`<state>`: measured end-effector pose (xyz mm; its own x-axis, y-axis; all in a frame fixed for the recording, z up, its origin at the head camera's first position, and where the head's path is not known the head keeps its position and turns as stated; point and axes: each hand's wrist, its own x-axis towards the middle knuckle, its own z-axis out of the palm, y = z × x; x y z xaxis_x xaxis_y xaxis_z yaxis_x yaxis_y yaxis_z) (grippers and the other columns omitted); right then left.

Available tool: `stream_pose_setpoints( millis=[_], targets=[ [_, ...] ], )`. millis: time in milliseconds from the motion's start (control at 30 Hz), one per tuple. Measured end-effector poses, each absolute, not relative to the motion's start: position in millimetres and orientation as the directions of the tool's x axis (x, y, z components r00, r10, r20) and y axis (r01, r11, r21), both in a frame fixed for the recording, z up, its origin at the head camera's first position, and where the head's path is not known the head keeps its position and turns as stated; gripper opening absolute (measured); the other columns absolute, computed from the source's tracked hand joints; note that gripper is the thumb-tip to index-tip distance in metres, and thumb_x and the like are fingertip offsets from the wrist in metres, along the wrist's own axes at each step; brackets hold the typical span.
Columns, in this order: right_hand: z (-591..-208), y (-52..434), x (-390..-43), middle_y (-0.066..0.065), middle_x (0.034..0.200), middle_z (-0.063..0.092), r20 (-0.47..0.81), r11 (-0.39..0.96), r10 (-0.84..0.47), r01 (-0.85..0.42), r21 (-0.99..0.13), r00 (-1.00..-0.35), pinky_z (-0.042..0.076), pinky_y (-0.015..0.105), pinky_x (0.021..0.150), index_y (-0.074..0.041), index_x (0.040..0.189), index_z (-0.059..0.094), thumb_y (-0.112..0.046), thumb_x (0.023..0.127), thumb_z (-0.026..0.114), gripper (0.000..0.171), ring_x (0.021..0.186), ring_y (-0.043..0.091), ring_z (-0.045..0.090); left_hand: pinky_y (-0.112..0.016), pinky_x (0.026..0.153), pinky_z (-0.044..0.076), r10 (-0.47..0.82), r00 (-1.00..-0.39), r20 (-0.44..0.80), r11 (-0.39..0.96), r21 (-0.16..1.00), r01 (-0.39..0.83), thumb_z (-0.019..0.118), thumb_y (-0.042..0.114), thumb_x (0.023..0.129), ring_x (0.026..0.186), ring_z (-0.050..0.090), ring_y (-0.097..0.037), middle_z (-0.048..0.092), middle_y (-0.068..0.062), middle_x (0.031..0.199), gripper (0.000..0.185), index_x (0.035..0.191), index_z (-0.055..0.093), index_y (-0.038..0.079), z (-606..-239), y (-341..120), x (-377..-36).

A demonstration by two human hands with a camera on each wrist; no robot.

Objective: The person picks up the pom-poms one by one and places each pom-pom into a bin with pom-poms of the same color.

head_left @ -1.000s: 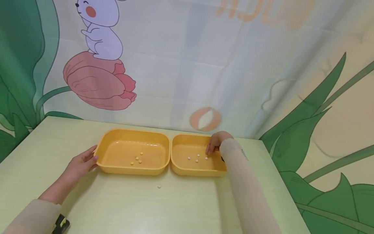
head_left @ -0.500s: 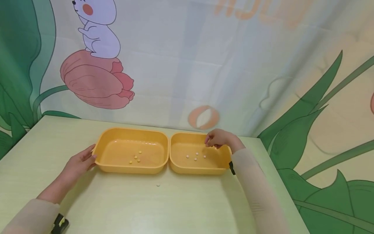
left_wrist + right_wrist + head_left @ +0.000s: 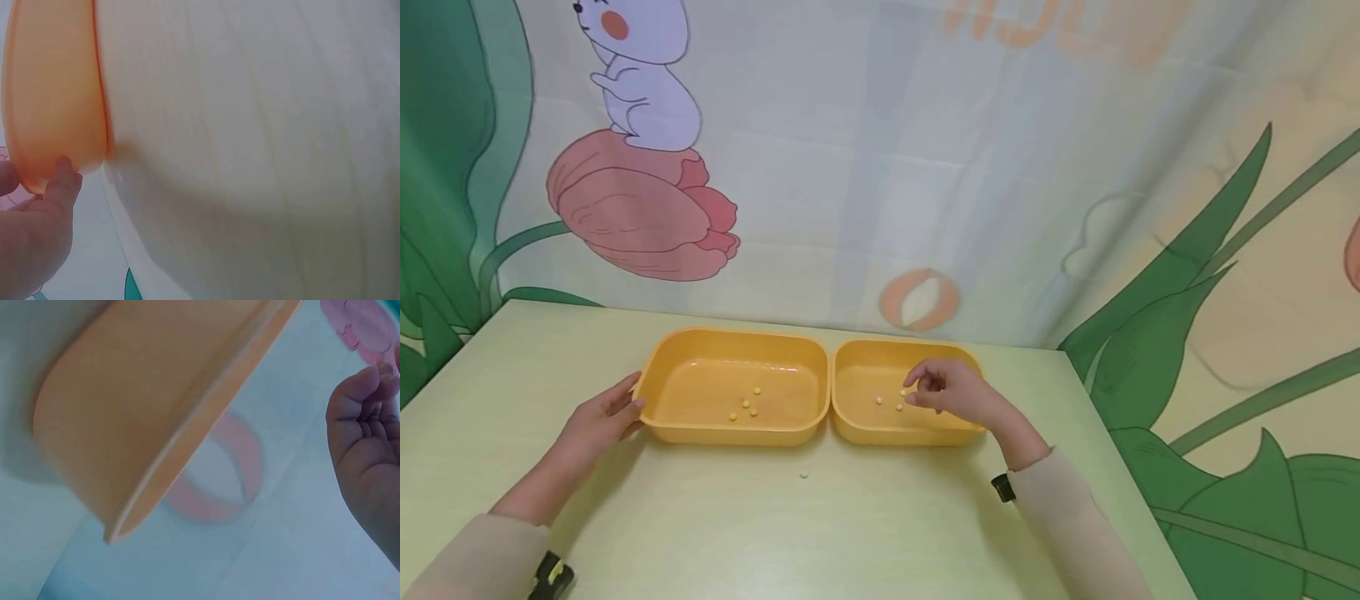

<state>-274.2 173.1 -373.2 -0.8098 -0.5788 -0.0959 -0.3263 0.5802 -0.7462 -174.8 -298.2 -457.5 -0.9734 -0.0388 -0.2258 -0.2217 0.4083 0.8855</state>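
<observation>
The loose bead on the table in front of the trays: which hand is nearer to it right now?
Right, narrowly. The right hand hovers over the right tray, behind and right of the loose bead. The left hand rests on the left tray, farther off to the bead's left.

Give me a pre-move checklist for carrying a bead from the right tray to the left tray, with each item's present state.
1. Left hand steadies the left tray: ok, fingers touch its left wall.
2. Right hand is over the right tray: ok.
3. A bead is pinched in the right fingers: cannot tell, too small to see.
4. Beads remain in the right tray: ok, a few pale ones.
5. Trays sit side by side: ok, rims meet.
6. No bead is off the trays: not ok, a stray bead lies on the table.
</observation>
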Motion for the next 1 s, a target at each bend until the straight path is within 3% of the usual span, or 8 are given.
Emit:
stream_pose_setpoints(
  millis=[200,333,433,600,700,833,933,1000],
  targets=[
    [-382.1,155.9,-247.6,0.005,0.085,0.062,-0.023,0.518,-0.628,-0.395,-0.759,-0.778,0.05,0.017,0.062,0.0,0.11,0.069,-0.01,0.092,0.075,0.021,0.069,0.008,0.052,-0.013,0.091,0.06,-0.039,-0.973,-0.228,0.417,0.881,-0.224,0.038,0.027,0.112,0.091,0.048,0.027,0.021,-0.04,0.161,0.065,0.163,0.006,0.001,-458.5,-299.3,-174.1],
    [-390.0,144.7,-233.4,0.012,0.094,0.066,-0.039,0.496,-0.674,-0.412,-0.764,-0.738,0.054,0.016,0.074,0.0,0.112,0.067,-0.011,0.092,0.076,0.025,0.078,0.005,0.057,-0.02,0.097,0.059,-0.043,-0.971,-0.236,0.43,0.873,-0.231,0.037,0.027,0.113,0.109,0.065,0.004,0.021,-0.04,0.161,0.065,0.163,0.005,0.001,-458.7,-298.1,-175.2],
    [-396.1,136.9,-224.6,0.017,0.103,0.067,-0.077,0.503,-0.69,-0.4,-0.766,-0.72,0.056,0.018,0.079,-0.001,0.114,0.067,-0.014,0.092,0.076,0.027,0.084,0.004,0.06,-0.027,0.101,0.056,-0.044,-0.97,-0.239,0.439,0.867,-0.234,0.036,0.027,0.113,0.125,0.065,-0.017,0.021,-0.04,0.161,0.064,0.163,0.005,0.001,-458.1,-297.5,-175.7],
    [-407.6,122.5,-215.5,0.016,0.109,0.068,-0.149,0.546,-0.682,-0.362,-0.756,-0.716,0.055,0.018,0.081,-0.002,0.118,0.066,-0.017,0.092,0.076,0.031,0.089,0.006,0.06,-0.024,0.099,0.057,-0.039,-0.97,-0.241,0.441,0.867,-0.233,0.037,0.026,0.113,0.115,0.063,0.0,0.021,-0.04,0.16,0.064,0.163,0.006,0.001,-457.2,-297.0,-175.6],
    [-416.3,112.0,-212.7,0.012,0.104,0.068,-0.17,0.566,-0.684,-0.369,-0.737,-0.709,0.054,0.016,0.081,0.0,0.119,0.066,-0.016,0.092,0.077,0.034,0.088,0.006,0.06,-0.022,0.098,0.058,-0.038,-0.97,-0.239,0.433,0.871,-0.232,0.037,0.025,0.113,0.116,0.063,-0.001,0.02,-0.041,0.161,0.064,0.163,0.005,0.0,-456.6,-296.6,-175.4],
    [-428.5,95.5,-210.1,0.003,0.097,0.066,-0.195,0.597,-0.681,-0.381,-0.706,-0.705,0.053,0.016,0.076,-0.002,0.118,0.067,-0.016,0.09,0.078,0.033,0.084,0.004,0.059,-0.028,0.102,0.055,-0.044,-0.968,-0.245,0.433,0.869,-0.24,0.036,0.026,0.113,0.136,0.057,-0.033,0.019,-0.04,0.161,0.064,0.163,0.004,0.001,-456.3,-296.1,-175.5],
    [-437.8,83.5,-209.8,0.0,0.096,0.065,-0.213,0.628,-0.667,-0.385,-0.677,-0.714,0.051,0.016,0.071,-0.005,0.117,0.068,-0.015,0.089,0.079,0.032,0.082,0.005,0.058,-0.033,0.103,0.052,-0.045,-0.968,-0.247,0.44,0.865,-0.241,0.035,0.027,0.113,0.142,0.047,-0.045,0.019,-0.04,0.161,0.064,0.163,0.004,0.002,-457.1,-296.6,-175.8],
    [-442.9,77.4,-210.9,0.001,0.097,0.065,-0.221,0.649,-0.656,-0.39,-0.653,-0.722,0.05,0.016,0.071,-0.006,0.116,0.068,-0.016,0.088,0.08,0.032,0.082,0.005,0.058,-0.032,0.103,0.052,-0.045,-0.968,-0.248,0.441,0.864,-0.242,0.035,0.027,0.113,0.14,0.051,-0.041,0.019,-0.04,0.161,0.064,0.163,0.004,0.002,-458.0,-296.7,-176.2]
  ],
)
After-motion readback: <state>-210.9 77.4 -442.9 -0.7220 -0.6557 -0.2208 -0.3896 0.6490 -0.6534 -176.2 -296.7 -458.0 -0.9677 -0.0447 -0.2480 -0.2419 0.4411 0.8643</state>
